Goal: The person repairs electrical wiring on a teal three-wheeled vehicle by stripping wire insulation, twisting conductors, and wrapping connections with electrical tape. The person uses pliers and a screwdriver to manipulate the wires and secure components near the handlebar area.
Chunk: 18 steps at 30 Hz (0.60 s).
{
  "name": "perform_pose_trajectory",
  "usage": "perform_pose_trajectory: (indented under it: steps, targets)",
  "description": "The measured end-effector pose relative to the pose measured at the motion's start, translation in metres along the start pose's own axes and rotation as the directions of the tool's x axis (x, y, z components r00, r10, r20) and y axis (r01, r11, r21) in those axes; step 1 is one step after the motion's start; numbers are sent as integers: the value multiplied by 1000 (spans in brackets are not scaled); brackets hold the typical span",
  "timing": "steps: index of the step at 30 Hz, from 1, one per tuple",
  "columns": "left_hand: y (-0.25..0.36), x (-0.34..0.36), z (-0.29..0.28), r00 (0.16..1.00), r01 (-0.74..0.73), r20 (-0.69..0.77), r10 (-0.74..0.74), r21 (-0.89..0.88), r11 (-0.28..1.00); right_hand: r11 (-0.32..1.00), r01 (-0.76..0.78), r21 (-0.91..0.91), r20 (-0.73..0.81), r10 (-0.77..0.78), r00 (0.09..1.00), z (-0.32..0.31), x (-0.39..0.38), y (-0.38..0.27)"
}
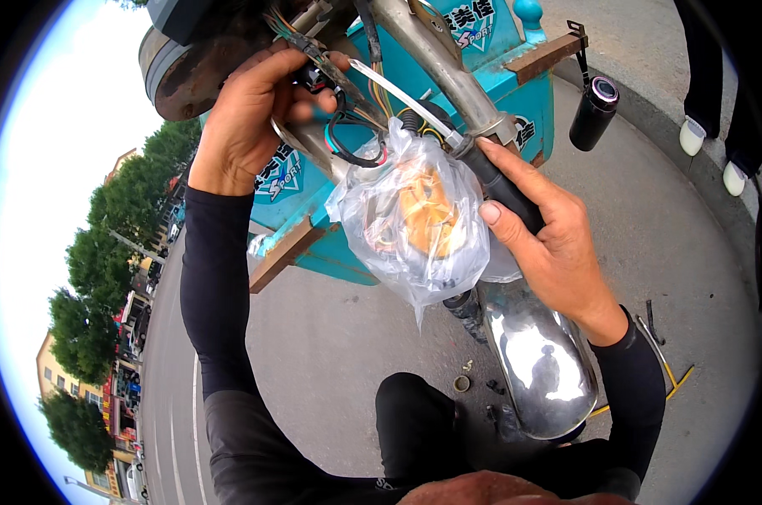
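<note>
My left hand (259,101) is raised to a bundle of coloured wires (301,38), its fingers curled round a small black wired part (314,78). Part of that piece is hidden by the fingers. My right hand (554,236) has its thumb and fingers around a black handlebar grip (503,181). A white-sheathed cable (402,97) runs into the inner end of this grip. Between my hands hangs a clear plastic bag (415,223), wrapped over something yellow-orange and wires. A black wire loop (339,139) dangles beside it.
A round lamp housing (179,71) sits at upper left. Behind the metal tube (457,84) is a turquoise frame (524,93). Below lies a shiny mudguard (541,362). A tape roll (462,384) rests on the ground. A bystander's legs (709,84) and a hanging black cup (596,109) are at right.
</note>
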State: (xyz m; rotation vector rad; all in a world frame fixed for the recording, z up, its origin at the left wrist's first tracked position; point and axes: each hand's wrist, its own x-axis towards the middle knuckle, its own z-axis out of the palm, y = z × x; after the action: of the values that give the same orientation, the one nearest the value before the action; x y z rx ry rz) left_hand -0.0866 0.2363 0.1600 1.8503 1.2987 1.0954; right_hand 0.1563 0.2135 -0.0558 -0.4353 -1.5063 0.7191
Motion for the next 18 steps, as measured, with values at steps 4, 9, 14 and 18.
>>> perform_pose_trajectory:
  steps: [4,9,14,18]
  targets:
    - [1,9,8,1000,-9,14,8,18,1000,998,-53,25,-36,54,998,-9,6,2]
    - [-2,11,8,997,-35,64,35,7,999,980,68,-189,-56,-80,995,-29,20,-7]
    - [4,15,14,999,-30,28,29,11,1000,969,62,-238,-55,-77,996,-23,27,-7]
    - [3,20,15,999,-37,15,37,18,999,973,115,-202,-111,-139,984,-16,30,5]
